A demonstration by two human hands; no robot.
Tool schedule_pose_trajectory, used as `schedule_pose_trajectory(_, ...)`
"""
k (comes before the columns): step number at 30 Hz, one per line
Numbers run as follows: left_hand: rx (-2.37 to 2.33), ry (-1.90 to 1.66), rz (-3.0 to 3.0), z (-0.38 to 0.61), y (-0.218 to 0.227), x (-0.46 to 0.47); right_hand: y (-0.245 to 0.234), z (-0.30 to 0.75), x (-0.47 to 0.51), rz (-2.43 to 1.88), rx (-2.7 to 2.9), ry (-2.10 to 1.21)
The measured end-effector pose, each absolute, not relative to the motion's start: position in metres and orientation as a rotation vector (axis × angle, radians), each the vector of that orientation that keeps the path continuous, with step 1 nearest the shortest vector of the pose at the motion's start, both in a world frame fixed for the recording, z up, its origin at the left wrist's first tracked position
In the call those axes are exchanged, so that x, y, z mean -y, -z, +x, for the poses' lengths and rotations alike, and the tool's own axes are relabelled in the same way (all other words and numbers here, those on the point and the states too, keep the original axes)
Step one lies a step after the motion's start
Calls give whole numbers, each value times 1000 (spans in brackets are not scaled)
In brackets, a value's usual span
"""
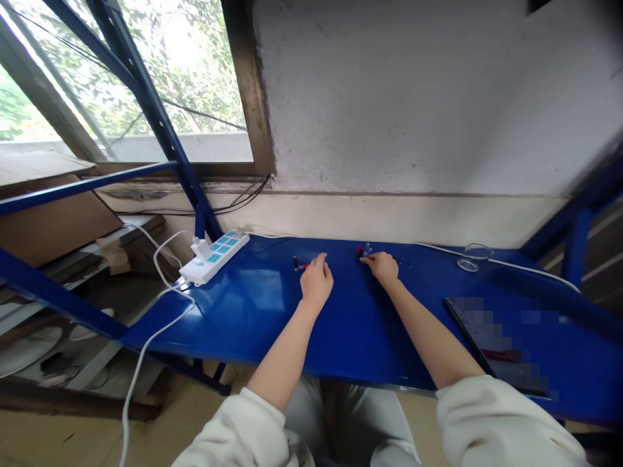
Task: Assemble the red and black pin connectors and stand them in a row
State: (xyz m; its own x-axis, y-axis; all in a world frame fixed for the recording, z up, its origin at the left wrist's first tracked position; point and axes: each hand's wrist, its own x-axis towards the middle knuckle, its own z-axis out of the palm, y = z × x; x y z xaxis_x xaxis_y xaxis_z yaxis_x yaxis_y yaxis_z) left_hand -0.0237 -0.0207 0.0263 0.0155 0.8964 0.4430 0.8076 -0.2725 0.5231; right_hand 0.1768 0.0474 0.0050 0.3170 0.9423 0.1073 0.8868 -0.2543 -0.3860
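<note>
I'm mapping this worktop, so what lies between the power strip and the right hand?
In the head view, a small black-and-red item and the left hand lie between the power strip and the right hand.

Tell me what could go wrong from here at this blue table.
The small red and clear pieces sit right at the fingers of the right hand, so a slip might scatter them. The white cord hangs down past the left end of the table and could snag, perhaps disturbing the power strip. The right sleeve looks close to the dark flat device and might nudge it.
</note>
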Motion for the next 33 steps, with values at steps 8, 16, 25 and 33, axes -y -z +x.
schedule_pose_trajectory(8, -1932, -1002, 2206, -36, -22, 9, -7, 179, -48, -2187, 1644, -213)
schedule_pose_trajectory(16, -1907, -959, 2287, -37, -15, 4, -13, 181, -44, -2174, 1652, -291)
schedule_pose_trajectory(25, -1364, -1367, 1707, -29, -10, -4, -26, 150, 4, -1761, 1606, -307)
schedule_pose_trajectory(33, -935, -1343, 1531, -11, -16, 10, -15, 124, 19, -1398, 1547, -559)
